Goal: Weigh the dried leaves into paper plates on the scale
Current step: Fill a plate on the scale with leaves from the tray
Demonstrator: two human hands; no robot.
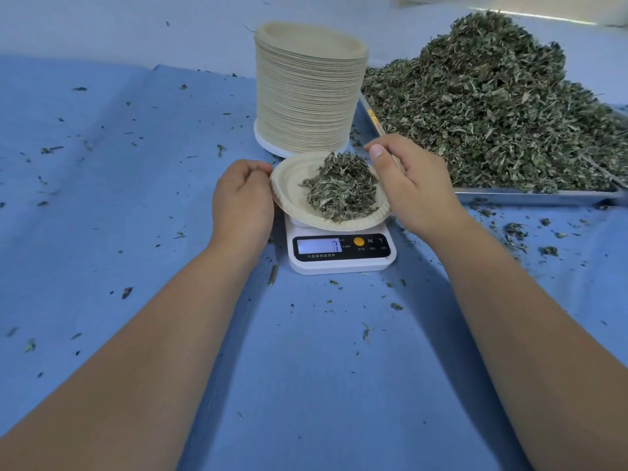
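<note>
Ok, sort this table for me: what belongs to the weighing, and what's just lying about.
Job: plate, held at its rim by left hand and right hand; leaves on it; scale; plate stack; leaf pile; tray.
Lying about: leaf bits scattered on the cloth; a stick beside the scale.

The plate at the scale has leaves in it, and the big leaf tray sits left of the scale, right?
Wrong side: the tray sits right of the scale, as the head view shows. The plate at the scale does hold leaves.
</note>
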